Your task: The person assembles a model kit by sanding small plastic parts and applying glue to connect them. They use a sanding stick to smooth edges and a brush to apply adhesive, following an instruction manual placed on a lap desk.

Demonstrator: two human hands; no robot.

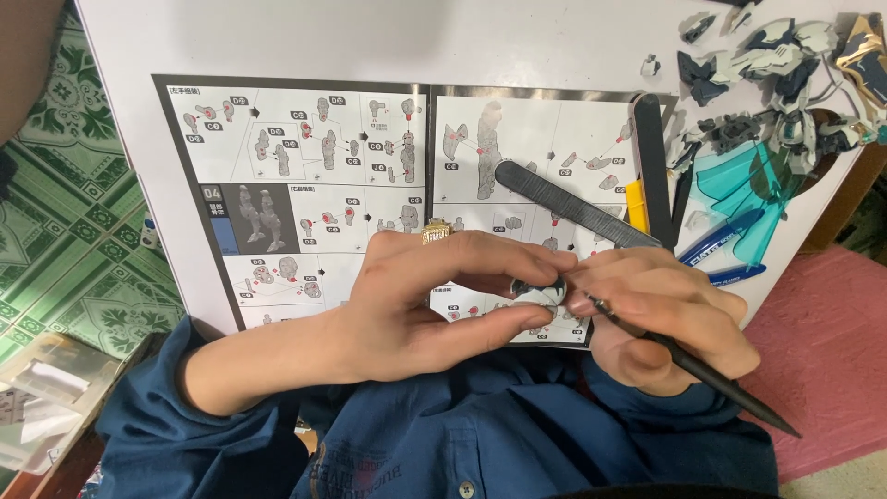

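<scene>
Left hand (434, 296) pinches a small dark-and-white model part (539, 290) between thumb and fingers, gold ring (436, 230) on one finger. Right hand (665, 314) grips a thin black pointed tool (711, 374), tip at the part. Both hands over an open instruction sheet (305, 176) on a white table (370, 37). Grey file (573, 205) lies on the sheet; grey, white and teal model pieces (767, 83) piled upper right. Blue sleeves.

small dark-and-white model part (539, 291), pinched between fingers (517, 319), slim black tool (702, 370)
</scene>
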